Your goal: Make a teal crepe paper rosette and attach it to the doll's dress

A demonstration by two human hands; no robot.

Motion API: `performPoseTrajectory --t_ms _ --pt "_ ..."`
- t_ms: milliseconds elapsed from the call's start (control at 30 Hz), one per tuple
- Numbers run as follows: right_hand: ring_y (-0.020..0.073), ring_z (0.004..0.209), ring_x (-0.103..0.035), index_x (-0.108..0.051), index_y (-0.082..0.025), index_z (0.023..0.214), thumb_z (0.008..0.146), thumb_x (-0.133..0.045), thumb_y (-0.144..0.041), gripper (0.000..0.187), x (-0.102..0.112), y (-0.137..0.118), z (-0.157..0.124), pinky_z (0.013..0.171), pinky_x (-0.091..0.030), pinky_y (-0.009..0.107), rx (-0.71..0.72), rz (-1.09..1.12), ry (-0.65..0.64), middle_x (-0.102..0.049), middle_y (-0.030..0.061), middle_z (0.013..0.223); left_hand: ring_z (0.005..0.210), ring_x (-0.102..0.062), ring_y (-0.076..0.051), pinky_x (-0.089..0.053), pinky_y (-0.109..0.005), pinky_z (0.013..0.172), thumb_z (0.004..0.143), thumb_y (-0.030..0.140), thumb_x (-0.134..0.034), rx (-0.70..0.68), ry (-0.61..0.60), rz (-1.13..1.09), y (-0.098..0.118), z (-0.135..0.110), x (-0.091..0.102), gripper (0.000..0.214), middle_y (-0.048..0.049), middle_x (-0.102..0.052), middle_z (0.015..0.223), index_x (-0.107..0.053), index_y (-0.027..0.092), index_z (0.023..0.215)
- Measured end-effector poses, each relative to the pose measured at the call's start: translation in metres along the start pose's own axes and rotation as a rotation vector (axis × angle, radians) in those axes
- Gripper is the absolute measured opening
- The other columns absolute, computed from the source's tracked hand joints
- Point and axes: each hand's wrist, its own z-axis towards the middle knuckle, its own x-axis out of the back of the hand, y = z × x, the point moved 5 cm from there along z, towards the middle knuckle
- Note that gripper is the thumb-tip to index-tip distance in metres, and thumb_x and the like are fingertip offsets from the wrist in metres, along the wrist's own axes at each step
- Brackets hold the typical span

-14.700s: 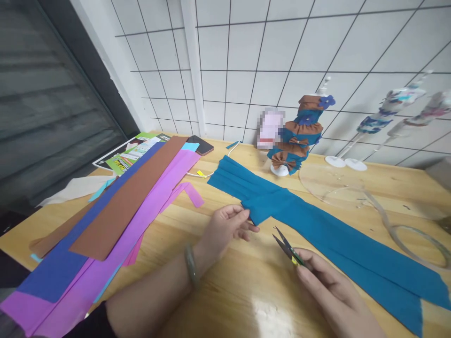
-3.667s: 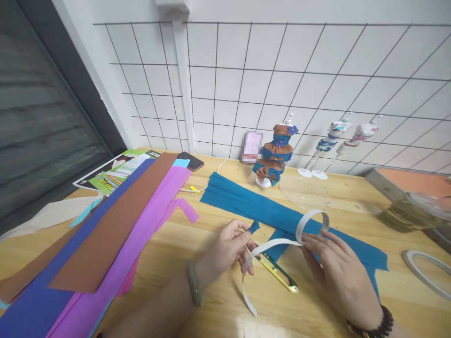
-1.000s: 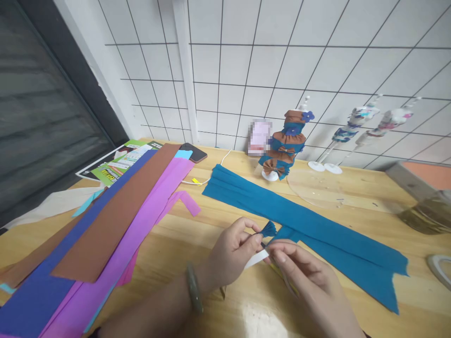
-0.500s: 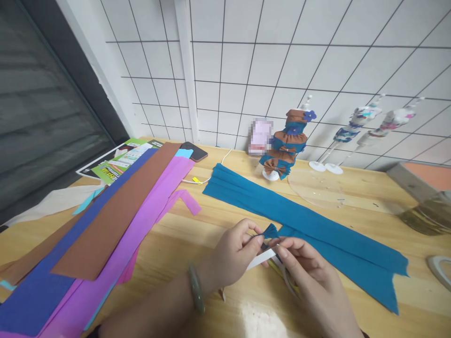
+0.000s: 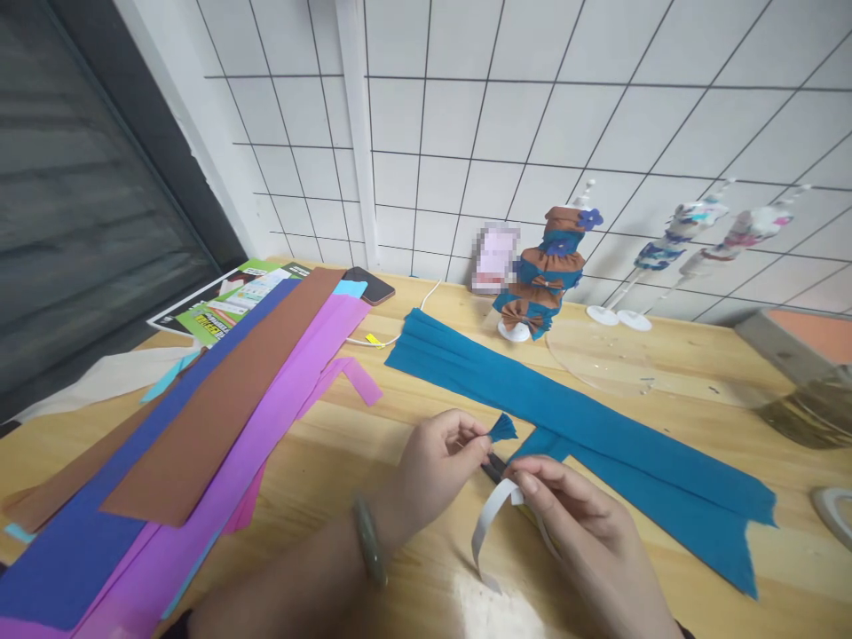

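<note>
My left hand (image 5: 439, 461) pinches a small gathered piece of teal crepe paper (image 5: 503, 429) between thumb and fingers, its fanned end pointing up. My right hand (image 5: 579, 532) is closed on a white tape strip (image 5: 489, 524) that curls down toward the table. The two hands meet just in front of the long teal crepe paper strip (image 5: 599, 435) lying across the wooden table (image 5: 373, 417). A dark scissor tip (image 5: 493, 468) shows between my hands; the rest of the scissors is hidden under my right hand.
Brown, blue and purple paper strips (image 5: 219, 408) lie at the left, with a leaflet (image 5: 226, 306) and a phone (image 5: 368, 285) behind them. A paper-dressed figure (image 5: 542, 271) and two decorated stands (image 5: 672, 244) are by the grid wall. A tape roll (image 5: 835, 515) sits at the right edge.
The white strip has come away from the teal piece and now hangs in a loop from my right hand. My left hand has raised the teal piece slightly.
</note>
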Motion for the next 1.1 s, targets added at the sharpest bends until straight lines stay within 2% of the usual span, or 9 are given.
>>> performPoseTrajectory --t_ms 167,267,367,467,600,767,867,1000,1100 --pt "0.0154 0.070 -0.059 -0.063 -0.021 0.081 0.072 -0.067 -0.034 0.017 -0.002 0.001 0.000 0.063 -0.050 0.022 0.000 0.065 0.005 -0.064 0.0026 0.073 0.061 -0.056 -0.011 -0.046 -0.023 0.061 0.075 0.020 -0.054 -0.012 -0.059 -0.103 0.003 -0.002 -0.002 0.008 0.0006 -0.057 0.067 -0.048 0.016 0.078" --pt "0.0150 0.071 -0.058 -0.058 -0.021 0.081 0.072 -0.067 -0.032 0.017 -0.002 0.003 0.001 0.063 -0.050 0.023 -0.002 0.144 0.000 -0.061 0.0027 0.075 0.067 -0.056 -0.012 -0.045 -0.022 0.063 0.076 0.018 -0.051 -0.066 -0.151 0.020 0.008 -0.004 -0.006 0.007 -0.0023 -0.058 0.072 -0.057 0.014 0.074" --pt "0.0146 0.072 -0.058 -0.055 -0.022 0.081 0.071 -0.069 -0.029 0.018 -0.002 0.006 0.004 0.063 -0.050 0.024 -0.013 0.245 -0.034 -0.060 0.0021 0.075 0.073 -0.057 -0.014 -0.045 -0.023 0.064 0.075 0.018 -0.052 -0.106 -0.198 0.140 0.013 -0.006 -0.006 0.015 -0.0054 -0.060 0.081 -0.064 0.013 0.082" --pt "0.0141 0.070 -0.058 -0.053 -0.023 0.081 0.069 -0.071 -0.029 0.021 -0.001 0.010 0.005 0.062 -0.050 0.025 -0.031 0.283 -0.050 -0.060 0.0008 0.074 0.075 -0.058 -0.015 -0.045 -0.022 0.064 0.076 0.020 -0.052 -0.104 -0.249 0.160 0.014 -0.007 -0.007 0.019 -0.0070 -0.061 0.086 -0.065 0.013 0.087" --pt "0.0144 0.066 -0.058 -0.052 -0.024 0.081 0.068 -0.071 -0.032 0.024 -0.002 0.010 0.005 0.059 -0.049 0.025 -0.053 0.273 -0.052 -0.061 0.0003 0.071 0.077 -0.057 -0.015 -0.045 -0.021 0.066 0.078 0.022 -0.052 -0.139 -0.299 0.170 0.016 -0.009 -0.007 0.018 -0.0066 -0.061 0.086 -0.066 0.013 0.084" --pt "0.0130 0.066 -0.058 -0.052 -0.025 0.081 0.068 -0.072 -0.032 0.025 -0.003 0.009 0.004 0.060 -0.048 0.024 -0.072 0.290 -0.050 -0.061 -0.0022 0.068 0.072 -0.055 -0.013 -0.044 -0.021 0.064 0.077 0.020 -0.052 -0.198 -0.273 0.228 0.020 -0.008 -0.006 0.015 -0.0051 -0.060 0.077 -0.064 0.013 0.075" --pt "0.0125 0.070 -0.056 -0.054 -0.023 0.080 0.073 -0.067 -0.032 0.017 -0.002 0.008 0.002 0.064 -0.048 0.022 -0.061 0.224 -0.087 -0.060 -0.0007 0.073 0.068 -0.055 -0.013 -0.043 -0.022 0.063 0.076 0.017 -0.052 -0.227 -0.224 0.301 0.022 -0.006 -0.005 0.014 -0.0045 -0.060 0.073 -0.064 0.013 0.070" --pt "0.0139 0.070 -0.055 -0.058 -0.022 0.082 0.079 -0.060 -0.033 0.012 -0.001 0.002 -0.001 0.064 -0.048 0.023 0.017 0.061 -0.113 -0.059 0.0019 0.076 0.065 -0.054 -0.012 -0.042 -0.022 0.061 0.073 0.015 -0.052 -0.240 -0.154 0.335 0.020 -0.005 -0.003 0.013 -0.0032 -0.060 0.069 -0.063 0.014 0.069" --pt "0.0171 0.079 -0.057 -0.059 -0.024 0.090 0.080 -0.058 -0.032 0.013 -0.002 -0.003 -0.003 0.070 -0.048 0.027 0.098 -0.051 -0.130 -0.061 0.0037 0.083 0.064 -0.054 -0.012 -0.042 -0.021 0.059 0.073 0.017 -0.052 -0.225 -0.147 0.324 0.017 -0.005 -0.004 0.012 -0.0028 -0.060 0.069 -0.064 0.014 0.070"
